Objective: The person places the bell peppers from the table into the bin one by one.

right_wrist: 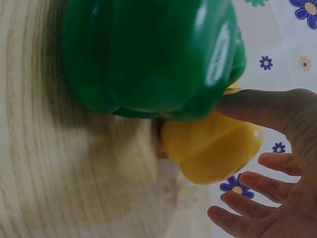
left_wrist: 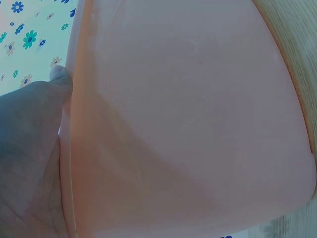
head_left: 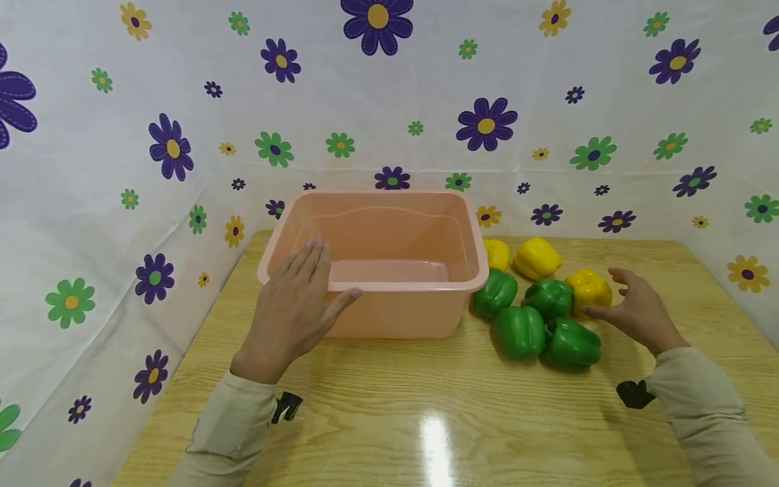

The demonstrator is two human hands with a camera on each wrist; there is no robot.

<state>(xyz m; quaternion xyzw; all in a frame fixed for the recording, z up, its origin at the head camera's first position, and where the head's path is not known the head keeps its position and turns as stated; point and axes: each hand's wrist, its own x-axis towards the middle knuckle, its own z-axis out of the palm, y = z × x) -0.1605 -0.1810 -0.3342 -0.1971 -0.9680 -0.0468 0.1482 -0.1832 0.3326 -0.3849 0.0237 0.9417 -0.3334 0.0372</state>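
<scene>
Under your left hand [head_left: 291, 301], fingers straight, thumb apart, is the rim of the pink tub [head_left: 402, 314] — part of its floor shows, near wall and hand hide the rest. Just left of your right hand [head_left: 640, 312], fingers spread from the thumb, sits a yellow pepper [head_left: 589, 288] — contact is unclear. Farther left are green peppers [head_left: 520, 333] and another yellow pepper [head_left: 498, 254], partly hidden by the tub

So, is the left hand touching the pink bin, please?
Touching: in the left wrist view, the left hand meets the pink bin along its rim, without a visible gap.
</scene>
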